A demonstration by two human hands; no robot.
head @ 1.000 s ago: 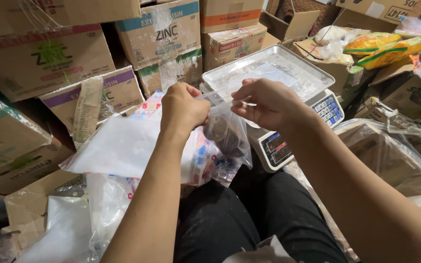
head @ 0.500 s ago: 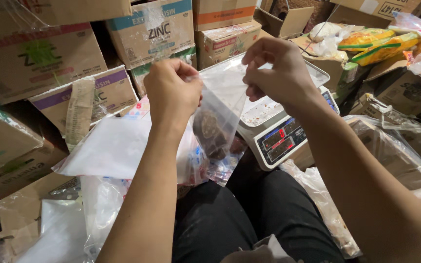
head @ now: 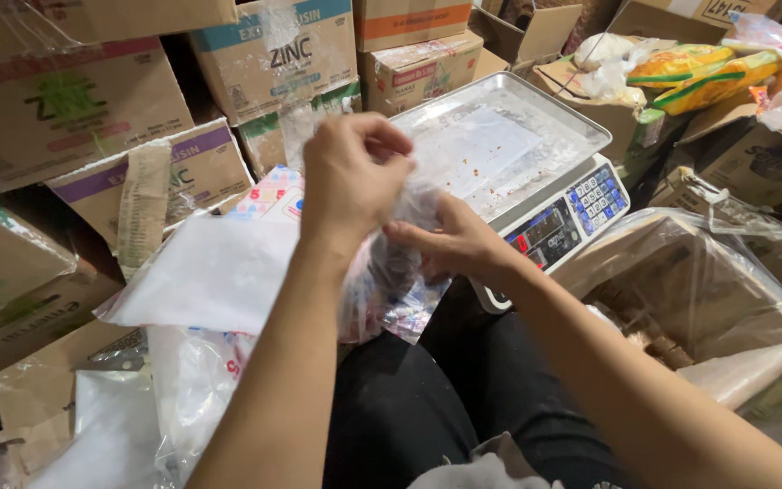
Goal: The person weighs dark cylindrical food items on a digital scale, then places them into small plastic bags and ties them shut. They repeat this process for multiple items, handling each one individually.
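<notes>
Both hands meet over the person's lap, working a small clear plastic bag (head: pixel 389 272) that hangs between them with something dark inside it. The left hand (head: pixel 352 172) is raised and curled, its fingers (head: pixel 382 145) pinched narrow on the gathered top of the bag. The right hand (head: pixel 450 246) sits just below and to the right, its fingers (head: pixel 409 234) closed on the same film at the bag's neck, so both hands touch the bag and nearly touch each other. The lower part of the bag rests against a bundle of patterned packets in clear wrap (head: pixel 400 312) lying over the dark trousers (head: pixel 427 407). To the left of the left forearm a flat stack of clear bags (head: pixel 205 272) lies spread out, with more crumpled plastic (head: pixel 183 389) below it. Just beyond the hands stands a digital weighing scale (head: pixel 554 226) with a steel tray (head: pixel 581 136) on top; a sheet of clear film and a few small crumbs lie on the tray, and the keypad and lit display face the person. To the right of the scale an open cardboard box lined with clear plastic (head: pixel 708 281) holds brown pieces. Stacked cardboard cartons (head: pixel 65 109) fill the background, and yellow-and-green packets (head: pixel 699 72) lie on boxes at the far right.
</notes>
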